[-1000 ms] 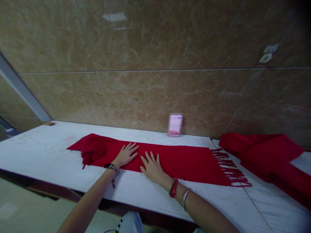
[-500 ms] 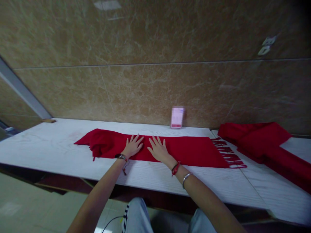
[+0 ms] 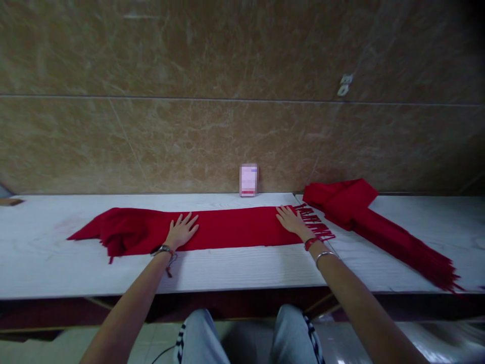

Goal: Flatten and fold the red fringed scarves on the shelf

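Observation:
A long red scarf (image 3: 227,227) lies flat along a white table (image 3: 235,268), its left end bunched and its fringe at the right. My left hand (image 3: 182,230) rests palm down on the scarf left of its middle, fingers spread. At the right end, by the fringe (image 3: 316,222), my right hand (image 3: 291,220) lies flat on the cloth with fingers stretched. Neither hand holds anything.
A second red scarf (image 3: 364,217) lies folded and slanting across the table's right part. A small pink card (image 3: 248,180) leans against the brown marble wall (image 3: 227,101) behind the scarf. My knees show below the table's front edge.
My right hand has slid right along the scarf from beside the left hand to the fringe end. The left hand stays pressed in place. The camera view has turned rightward.

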Demonstrator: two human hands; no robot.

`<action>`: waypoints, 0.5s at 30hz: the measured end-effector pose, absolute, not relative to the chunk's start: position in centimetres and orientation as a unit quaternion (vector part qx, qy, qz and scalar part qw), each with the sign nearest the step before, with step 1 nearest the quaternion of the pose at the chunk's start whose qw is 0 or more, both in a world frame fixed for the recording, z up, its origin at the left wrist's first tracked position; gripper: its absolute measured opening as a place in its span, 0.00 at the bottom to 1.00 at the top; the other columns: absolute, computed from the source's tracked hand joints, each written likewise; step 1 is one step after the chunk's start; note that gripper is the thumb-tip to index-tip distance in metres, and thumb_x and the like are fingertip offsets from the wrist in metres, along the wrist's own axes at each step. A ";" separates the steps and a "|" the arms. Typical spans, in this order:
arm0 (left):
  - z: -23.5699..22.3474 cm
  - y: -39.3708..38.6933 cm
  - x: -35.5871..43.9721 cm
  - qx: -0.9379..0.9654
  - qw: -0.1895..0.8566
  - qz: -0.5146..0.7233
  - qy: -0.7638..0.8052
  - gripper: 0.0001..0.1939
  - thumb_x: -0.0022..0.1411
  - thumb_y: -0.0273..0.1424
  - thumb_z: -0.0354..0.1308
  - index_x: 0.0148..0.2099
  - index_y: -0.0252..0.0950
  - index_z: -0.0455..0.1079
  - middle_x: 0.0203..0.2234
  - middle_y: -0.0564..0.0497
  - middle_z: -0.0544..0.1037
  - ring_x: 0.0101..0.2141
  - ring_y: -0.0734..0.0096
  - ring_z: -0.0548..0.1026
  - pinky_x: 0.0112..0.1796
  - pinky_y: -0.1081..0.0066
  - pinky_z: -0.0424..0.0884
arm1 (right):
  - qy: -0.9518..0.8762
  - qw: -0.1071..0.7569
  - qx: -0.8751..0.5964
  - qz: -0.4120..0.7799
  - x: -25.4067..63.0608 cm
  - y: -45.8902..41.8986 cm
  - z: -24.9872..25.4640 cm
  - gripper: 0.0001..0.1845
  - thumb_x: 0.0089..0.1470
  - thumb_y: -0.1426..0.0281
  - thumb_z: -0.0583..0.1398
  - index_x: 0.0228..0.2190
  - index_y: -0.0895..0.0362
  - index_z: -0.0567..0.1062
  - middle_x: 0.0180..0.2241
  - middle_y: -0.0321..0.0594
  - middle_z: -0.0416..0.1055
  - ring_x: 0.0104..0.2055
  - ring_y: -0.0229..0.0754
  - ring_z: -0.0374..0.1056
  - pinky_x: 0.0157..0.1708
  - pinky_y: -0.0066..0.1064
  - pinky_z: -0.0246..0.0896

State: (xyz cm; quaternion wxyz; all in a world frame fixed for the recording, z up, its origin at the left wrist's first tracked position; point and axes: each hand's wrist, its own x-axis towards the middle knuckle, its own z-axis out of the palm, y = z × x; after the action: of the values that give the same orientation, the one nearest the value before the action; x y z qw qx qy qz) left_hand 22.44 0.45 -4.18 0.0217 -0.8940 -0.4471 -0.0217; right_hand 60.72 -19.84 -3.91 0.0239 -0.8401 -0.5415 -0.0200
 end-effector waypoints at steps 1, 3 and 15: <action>-4.2 0.5 22.5 -0.894 0.024 -0.021 -0.448 0.26 0.63 0.45 0.35 0.63 0.49 0.46 0.62 0.54 0.47 0.59 0.50 0.46 0.52 0.44 0.47 | -0.534 0.025 -0.845 -0.027 61.3 -20.0 -3.7 0.26 0.59 0.65 0.42 0.57 0.59 0.54 0.60 0.49 0.47 0.61 0.53 0.42 0.53 0.58 0.39; -4.2 0.4 22.5 -0.892 0.025 -0.022 -0.450 0.26 0.63 0.45 0.35 0.63 0.49 0.45 0.62 0.54 0.47 0.59 0.50 0.46 0.52 0.44 0.47 | -0.534 0.035 -0.843 -0.045 60.7 -19.4 -3.0 0.27 0.59 0.65 0.42 0.57 0.62 0.53 0.61 0.51 0.46 0.62 0.54 0.41 0.54 0.57 0.38; -3.9 0.0 22.3 -0.892 0.020 -0.026 -0.452 0.26 0.63 0.44 0.37 0.62 0.49 0.47 0.62 0.55 0.48 0.59 0.51 0.46 0.53 0.45 0.47 | -0.712 0.090 -0.696 -0.002 48.4 -11.9 -4.2 0.27 0.59 0.61 0.41 0.57 0.58 0.54 0.60 0.45 0.48 0.62 0.47 0.42 0.57 0.50 0.37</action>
State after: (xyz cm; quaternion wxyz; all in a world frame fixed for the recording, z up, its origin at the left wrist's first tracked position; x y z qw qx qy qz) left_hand 22.30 0.00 -3.87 0.0205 -0.8916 -0.4517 -0.0263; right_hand 48.37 -11.91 -4.21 0.0900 -0.6959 -0.7124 -0.0023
